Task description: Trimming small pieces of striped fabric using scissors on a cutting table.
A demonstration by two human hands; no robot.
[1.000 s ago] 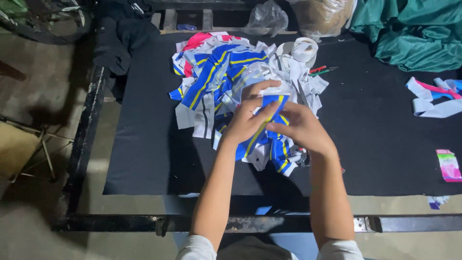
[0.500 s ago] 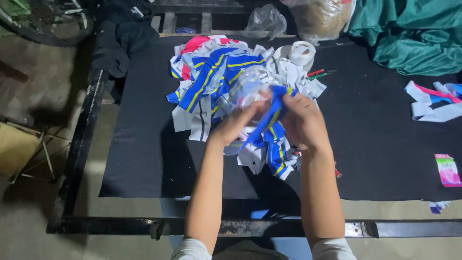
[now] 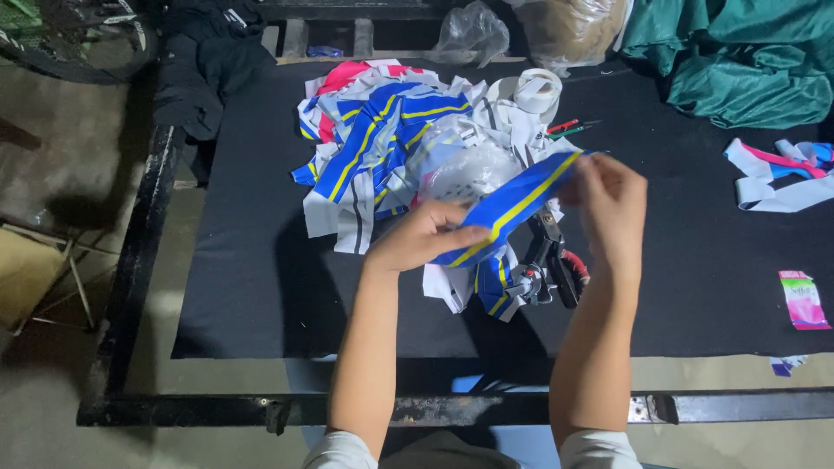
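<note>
— Between my two hands, the blue strip with a yellow stripe (image 3: 512, 208) hangs taut above the pile of blue-and-white pieces (image 3: 382, 148): left hand (image 3: 421, 239) pinches its lower end, right hand (image 3: 612, 208) its upper.

— Risks?

— I'd judge a slack pinch drops it onto the red-handled tool (image 3: 556, 260) just beneath.

— Packaging?

— A small pink packet (image 3: 804, 300) well right of my grip; a clear bag (image 3: 473, 30) beyond the pile.

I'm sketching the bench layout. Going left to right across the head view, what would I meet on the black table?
Black clothes → pile of blue, white and yellow fabric strips → left hand → blue strip with yellow stripe → right hand → green cloth → small pink packet.
</note>
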